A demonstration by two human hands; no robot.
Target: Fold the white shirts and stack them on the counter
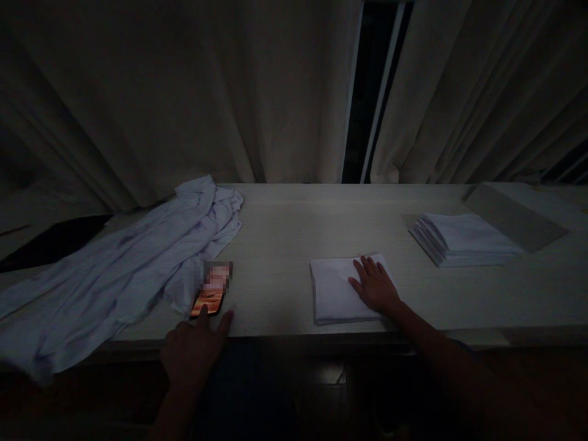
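Note:
My right hand (374,285) lies flat, fingers spread, on a folded white cloth (333,294) near the table's front edge. Over to the left, my left hand (195,343) has its index finger on the lower part of a phone (210,300) with a lit orange screen. The thumb of that hand stands apart from the index finger; its other fingers look bent and are partly hidden. Part of the phone's screen is blurred out. A loose heap of crumpled white cloth (151,251) lies right beside the phone.
A stack of folded white cloths (468,239) sits on the right of the pale table (285,239). Behind it lies a flat grey sheet (514,217). A dark flat item (55,239) is at the far left. Curtains (285,92) hang along the back edge.

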